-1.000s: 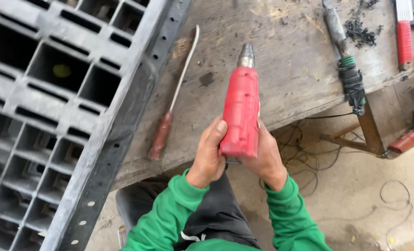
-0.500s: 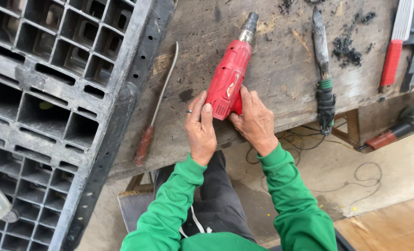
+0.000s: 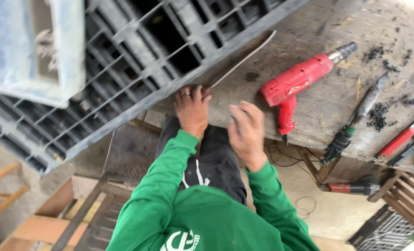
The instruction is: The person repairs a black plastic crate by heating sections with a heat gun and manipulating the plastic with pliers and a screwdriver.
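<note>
left hand (image 3: 191, 109) grips screwdriver (image 3: 244, 59); right hand (image 3: 246, 132) hovers open.

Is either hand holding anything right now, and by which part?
The left hand covers the handle end of the long screwdriver on the bench; a closed grip cannot be told. The right hand holds nothing.

Red heat gun (image 3: 300, 81) with silver nozzle, dark grey grid pallet (image 3: 137, 69), bright green sleeves (image 3: 170, 172), grey-brown worktop (image 3: 318, 116) flecked with black debris.
</note>
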